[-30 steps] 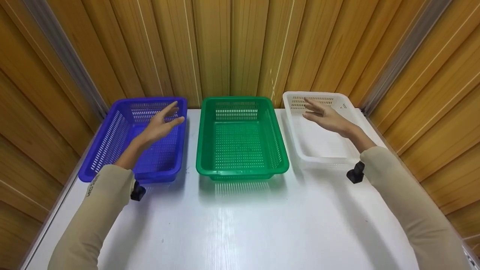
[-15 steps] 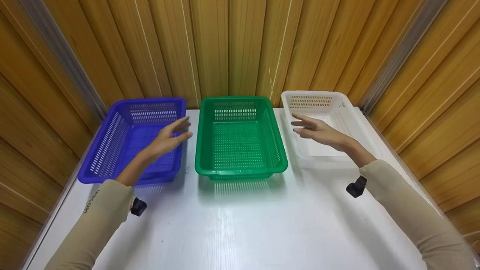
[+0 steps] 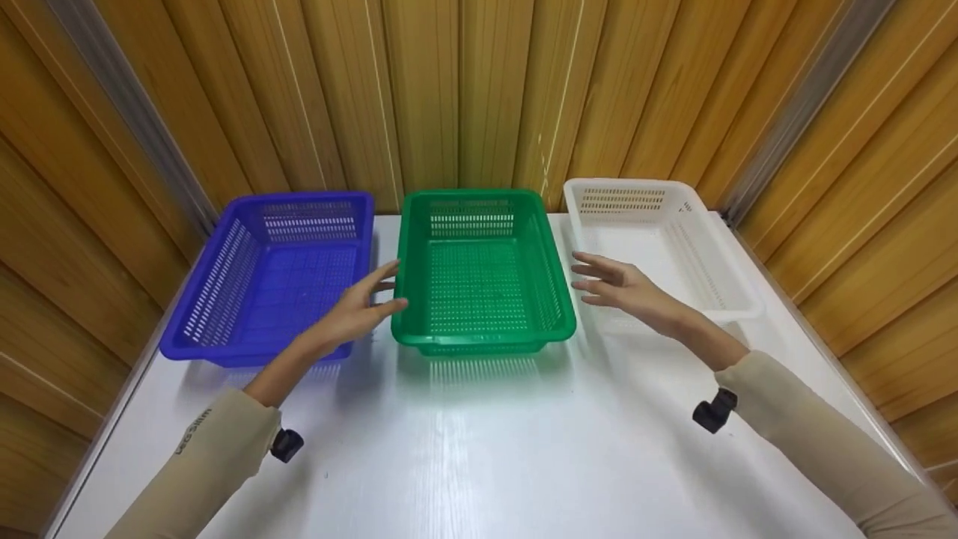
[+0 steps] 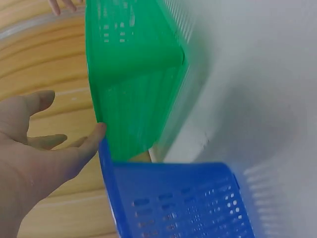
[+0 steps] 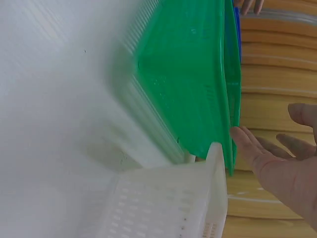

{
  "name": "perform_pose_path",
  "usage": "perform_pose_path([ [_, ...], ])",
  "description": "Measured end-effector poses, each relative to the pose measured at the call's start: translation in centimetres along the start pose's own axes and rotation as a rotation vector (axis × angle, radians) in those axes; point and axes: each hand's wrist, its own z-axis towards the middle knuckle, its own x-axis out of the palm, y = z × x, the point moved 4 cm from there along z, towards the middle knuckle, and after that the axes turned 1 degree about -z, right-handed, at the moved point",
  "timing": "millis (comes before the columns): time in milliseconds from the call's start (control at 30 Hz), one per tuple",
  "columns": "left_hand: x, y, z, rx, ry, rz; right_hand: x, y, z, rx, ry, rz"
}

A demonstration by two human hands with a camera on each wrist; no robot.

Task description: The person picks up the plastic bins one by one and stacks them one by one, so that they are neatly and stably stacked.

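Three plastic baskets stand in a row: a blue one point(image 3: 174, 348), a green one point(image 3: 479, 343) in the middle, and a white one point(image 3: 737, 311) at the right. My left hand point(image 3: 355, 311) is over the blue basket's right side, its fingers spread towards the left rim of the green basket. Whether those fingertips touch the rim I cannot tell. My right hand point(image 3: 621, 288) hovers between the green and white baskets, fingers extended leftward. Neither hand holds anything. Both wrist views show the hands near rim height, with the green basket point(image 4: 133, 74) beside the blue basket point(image 4: 168, 183).
The baskets rest on a white table point(image 3: 479, 449) along its back. A wood-panelled wall point(image 3: 464, 90) rises right behind them, and similar panels close off both sides. Each sleeve carries a small black wrist camera point(image 3: 715, 410).
Both hands have come inward and nearer the body. The left moved from above the blue basket towards the green one; the right moved from above the white basket towards it. The baskets stayed put.
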Motion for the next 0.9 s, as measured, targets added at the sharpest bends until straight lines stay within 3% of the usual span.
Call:
perform_pose_path([
  [200, 1.5, 0.2, -0.5, 0.024, -0.016, 0.002, 1.8, -0.2, -0.3, 0.016, -0.027, 0.02],
  [367, 2.0, 0.8, -0.7, -0.067, -0.028, -0.031, 2.1, -0.7, -0.4, 0.073, -0.058, 0.037],
  [500, 2.9, 1.3, -0.5, -0.141, -0.015, -0.101, 2.3, -1.4, -0.5, 0.154, -0.039, 0.065],
  [733, 4.2, 2.0, 0.2, -0.136, -0.01, -0.181, 4.0, -2.2, -0.3, 0.214, -0.003, 0.18],
  [900, 4.4, 2.9, 0.1, -0.214, -0.009, -0.235, 4.8, -2.6, -0.2, 0.213, 0.019, 0.223],
])
